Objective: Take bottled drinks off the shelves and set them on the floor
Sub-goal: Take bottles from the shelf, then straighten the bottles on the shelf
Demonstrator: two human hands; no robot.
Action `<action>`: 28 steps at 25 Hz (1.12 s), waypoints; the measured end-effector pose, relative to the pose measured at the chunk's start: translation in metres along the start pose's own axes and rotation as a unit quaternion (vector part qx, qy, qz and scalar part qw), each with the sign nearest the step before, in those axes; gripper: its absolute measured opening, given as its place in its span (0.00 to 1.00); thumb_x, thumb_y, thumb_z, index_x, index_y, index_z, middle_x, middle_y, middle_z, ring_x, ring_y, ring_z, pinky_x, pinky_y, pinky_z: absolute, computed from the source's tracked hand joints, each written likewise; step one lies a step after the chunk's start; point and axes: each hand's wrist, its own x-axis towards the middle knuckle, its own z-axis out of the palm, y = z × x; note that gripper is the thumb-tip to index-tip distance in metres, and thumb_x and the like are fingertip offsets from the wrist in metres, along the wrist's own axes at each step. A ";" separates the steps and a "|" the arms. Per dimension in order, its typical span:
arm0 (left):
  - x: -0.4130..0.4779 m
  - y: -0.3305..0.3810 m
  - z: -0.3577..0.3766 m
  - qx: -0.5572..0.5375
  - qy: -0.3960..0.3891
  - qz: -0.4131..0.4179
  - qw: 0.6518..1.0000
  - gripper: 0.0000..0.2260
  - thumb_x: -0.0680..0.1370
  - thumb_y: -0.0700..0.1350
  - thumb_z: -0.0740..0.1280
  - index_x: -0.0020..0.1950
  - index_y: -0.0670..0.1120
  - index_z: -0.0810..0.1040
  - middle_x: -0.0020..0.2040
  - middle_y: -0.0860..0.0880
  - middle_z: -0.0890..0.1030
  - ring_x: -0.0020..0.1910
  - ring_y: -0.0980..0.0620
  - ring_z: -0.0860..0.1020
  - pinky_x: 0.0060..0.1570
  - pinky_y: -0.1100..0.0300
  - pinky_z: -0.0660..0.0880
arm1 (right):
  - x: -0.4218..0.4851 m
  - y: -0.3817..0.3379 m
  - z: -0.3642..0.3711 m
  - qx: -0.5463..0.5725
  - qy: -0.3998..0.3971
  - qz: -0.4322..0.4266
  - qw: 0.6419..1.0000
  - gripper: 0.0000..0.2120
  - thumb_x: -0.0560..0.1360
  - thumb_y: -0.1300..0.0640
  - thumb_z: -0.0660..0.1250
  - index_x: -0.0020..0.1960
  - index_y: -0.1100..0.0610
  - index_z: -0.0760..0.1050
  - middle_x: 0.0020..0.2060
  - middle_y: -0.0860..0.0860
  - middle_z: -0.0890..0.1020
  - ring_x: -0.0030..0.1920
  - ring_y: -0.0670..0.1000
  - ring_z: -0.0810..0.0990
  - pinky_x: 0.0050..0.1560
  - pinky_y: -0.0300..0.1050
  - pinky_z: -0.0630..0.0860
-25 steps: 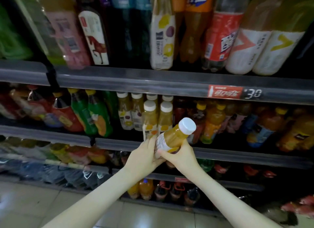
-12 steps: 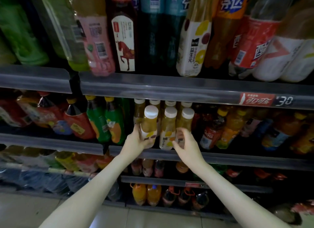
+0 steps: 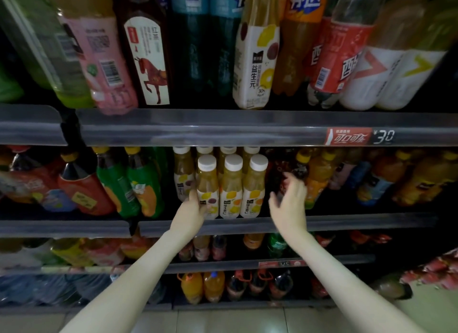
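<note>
— What is the left hand (image 3: pixel 192 215) on?
— It grips the front-left juice bottle (image 3: pixel 207 184) low on the label, fingers curled round its left flank. The bottle stands upright at the front edge of the middle shelf (image 3: pixel 347 222).
— And the right hand (image 3: pixel 287 203)?
— It holds nothing. Its fingers are loosely spread and blurred, just right of the third juice bottle (image 3: pixel 255 184) and in front of a dark bottle (image 3: pixel 280 169).
— What are the bottles like?
— Smooth clear plastic, round, sloping in to a neck, with flat white caps and glossy white-and-yellow labels. Three stand in front, side by side, with more behind.
— Any room?
— Not much. The green bottles (image 3: pixel 138 184) are near on the left, and the upper shelf rail (image 3: pixel 198 128) sits close above the caps. It is open forward over the lip, with the tiled floor (image 3: pixel 223 320) below.
</note>
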 end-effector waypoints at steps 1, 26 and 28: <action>-0.006 0.002 0.005 0.014 0.045 0.030 0.998 0.31 0.79 0.45 0.64 0.76 0.40 0.52 0.70 0.37 0.67 0.62 0.37 0.73 0.54 0.49 0.75 | 0.009 0.007 -0.005 -0.033 0.044 0.003 0.998 0.31 0.72 0.63 0.70 0.71 0.60 0.61 0.63 0.61 0.69 0.63 0.59 0.68 0.64 0.58 0.70; 0.030 0.167 0.161 0.231 0.127 0.169 0.950 0.55 0.63 0.39 0.78 0.77 0.47 0.43 0.67 0.30 0.68 0.54 0.37 0.79 0.45 0.53 0.79 | 0.087 0.134 -0.062 0.032 -0.226 0.051 0.972 0.32 0.76 0.52 0.68 0.73 0.54 0.55 0.61 0.57 0.76 0.58 0.58 0.78 0.54 0.47 0.75; 0.035 0.165 0.168 0.241 0.139 0.161 0.947 0.51 0.69 0.37 0.73 0.76 0.47 0.36 0.71 0.31 0.63 0.60 0.35 0.75 0.51 0.52 0.77 | 0.085 0.137 -0.059 0.008 -0.228 0.047 0.973 0.29 0.76 0.51 0.67 0.70 0.57 0.58 0.57 0.58 0.78 0.54 0.59 0.79 0.50 0.48 0.76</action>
